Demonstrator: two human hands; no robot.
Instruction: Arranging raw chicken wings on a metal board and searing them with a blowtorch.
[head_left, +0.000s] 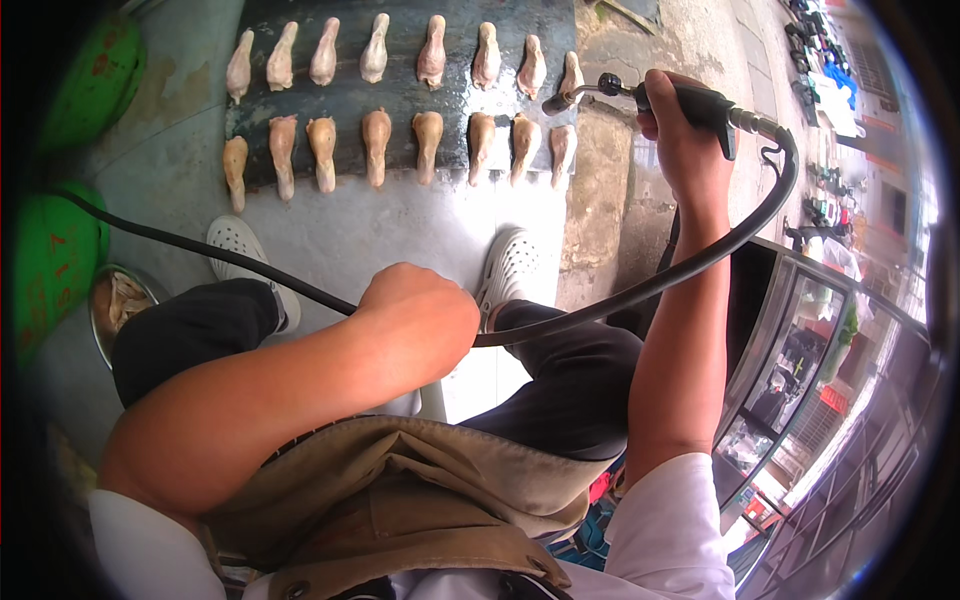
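Observation:
My right hand (686, 146) grips the black handle of a gas blowtorch (694, 105). The torch's metal nozzle (556, 103) points left, close to the right end of two rows of animal lower legs, perhaps pig trotters or poultry drumsticks. No flame can be made out. The far row, such as this piece (375, 49), is pale; several in the near row, such as this one (376, 146), look more yellow-brown. All lie on a dark metal sheet (337, 105). My left hand (420, 319) is closed around the black hose (585, 311), which runs to the torch.
Two green gas cylinders (56, 262) stand at the left. A metal bowl (101, 300) holding pale pieces sits beside my left leg. My white clogs (514, 262) are just short of the sheet. A glass-sided metal cabinet (795, 337) stands at the right, with parked vehicles (825, 195) beyond.

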